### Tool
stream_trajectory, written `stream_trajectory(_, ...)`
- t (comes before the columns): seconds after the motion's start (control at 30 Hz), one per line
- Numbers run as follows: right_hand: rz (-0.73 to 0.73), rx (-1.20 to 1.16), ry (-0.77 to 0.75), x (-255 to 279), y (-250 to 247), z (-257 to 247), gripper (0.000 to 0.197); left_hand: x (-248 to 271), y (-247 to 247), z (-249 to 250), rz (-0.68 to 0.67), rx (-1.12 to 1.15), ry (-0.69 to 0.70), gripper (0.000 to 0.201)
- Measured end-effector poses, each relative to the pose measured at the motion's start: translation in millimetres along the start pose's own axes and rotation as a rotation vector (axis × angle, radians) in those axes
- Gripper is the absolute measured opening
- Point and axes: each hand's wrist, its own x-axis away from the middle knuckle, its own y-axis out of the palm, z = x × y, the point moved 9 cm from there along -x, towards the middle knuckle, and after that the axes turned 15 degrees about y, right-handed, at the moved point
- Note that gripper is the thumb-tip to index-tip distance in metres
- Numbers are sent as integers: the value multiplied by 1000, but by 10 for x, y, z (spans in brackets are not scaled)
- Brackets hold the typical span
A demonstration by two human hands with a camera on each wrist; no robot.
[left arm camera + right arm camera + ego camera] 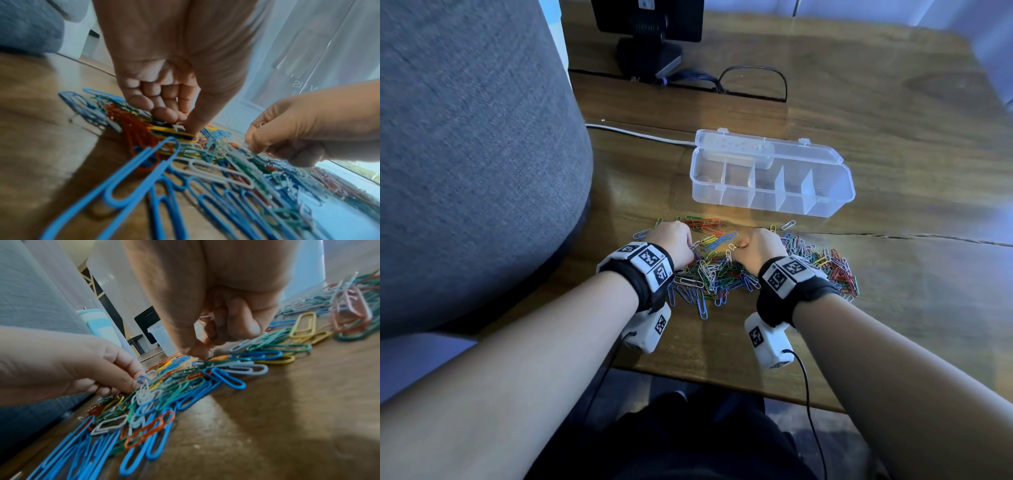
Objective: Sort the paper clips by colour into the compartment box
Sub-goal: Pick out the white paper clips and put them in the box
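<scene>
Both my hands work the clips (726,270), heaped on the table (893,291) just in front of the open, clear box (770,178). My left hand (671,240) pinches a white clip (178,126) between thumb and curled fingers; my right hand (760,246) curls round a few clips, thumb and forefinger nipped together.

Bare table (893,308) right of clip pile (722,274), open wood before box (770,185), grey cushion (465,154) blocking left
</scene>
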Motion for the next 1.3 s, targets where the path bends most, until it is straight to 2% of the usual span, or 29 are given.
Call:
stream_trajectory(0.07, -8, -5, -24, 42, -35, -3, 34, -4, -1, -2, 17, 48, -15, 10)
stream_trajectory(0.13, -17, -102, -65, 72, -106, 26, 32, 22, -76, -47, 109, 133, -30, 10)
stream_trajectory(0.2, -93, -455, -60, 72, -176, 161, 31, 70, -168, -87, 224, 286, -11, 16)
stream_trajectory(0.3, -367, -1026, -32, 129, -131, 337, 24, 186, -130, -86, 308, 810, -5, 16)
stream_trajectory(0.37, -478, -1205, 4, 185, -73, 409, 22, 248, -48, -30, 310, 1095, -14, 15)
stream_trajectory(0.47, -603, -1362, 89, 217, 34, 454, 29, 283, 8, -6, 303, 1161, -24, 23)
stream_trajectory(0.53, -696, -1377, 152, 252, 141, 432, 24, 270, 32, -43, 300, 1119, -52, 24)
stream_trajectory(0.6, -688, -1333, 210, 220, 224, 429, 21, 231, 34, -15, 264, 928, -12, 15)
stream_trajectory(0.67, -477, -1115, 192, 124, 201, 460, 22, 199, 50, 109, 181, 612, 102, 3)
stream_trajectory(0.73, -225, -703, 80, 102, 92, 352, 10, 188, 125, 226, 96, 352, 177, 12)
stream_trajectory(0.8, -78, -348, -32, 132, 64, 196, 18, 168, 165, 262, 45, 188, 183, 15)
stream_trajectory(0.9, 9, -141, -77, 168, 30, 94, 25, 124, 157, 232, -9, 81, 184, 14)
stream_trajectory(1.0, -25, -43, -85, 176, 21, 49, 27, 117, 112, 173, -10, 74, 189, 9)
stream_trajectory(1.1, -38, -122, -91, 150, -15, 60, 20, 161, 39, 100, 59, 191, 164, 7)
stream_trajectory(1.17, -85, -372, -61, 126, -11, 126, 8, 192, -18, 34, 134, 333, 137, 6)
stream_trajectory(1.23, -195, -631, 6, 121, 15, 211, 11, 213, -32, -52, 178, 520, 80, 7)
stream_trajectory(1.3, -372, -882, 80, 141, 81, 253, 14, 249, 47, -124, 180, 816, -9, 13)
